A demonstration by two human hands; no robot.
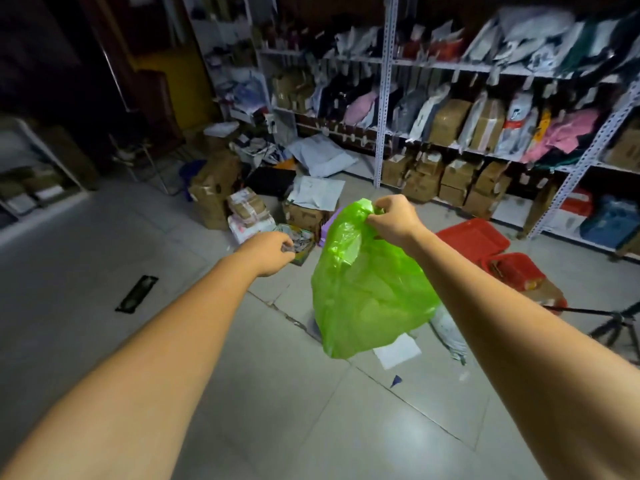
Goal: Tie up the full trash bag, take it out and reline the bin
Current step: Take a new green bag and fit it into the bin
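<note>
**Green bag hanging from your right hand**

Your right hand point(393, 218) is pinched shut on the gathered top edge of the green trash bag point(367, 289), which hangs free in the air above the grey tiled floor point(242, 375), just in front of you and a little right of centre. The bag is translucent and billows out below your grip; its bottom corner hangs over a white sheet of paper point(398, 351) lying on the floor.

Your left hand point(273, 252) is held out beside the bag, apart from it, fingers curled inward; you cannot tell from here whether it grips anything.

Beyond your hands sit taped cardboard boxes point(214, 192) and 2 red baskets point(474, 237) on the floor, with metal shelving point(384, 98) full of parcels along the back wall.
</note>
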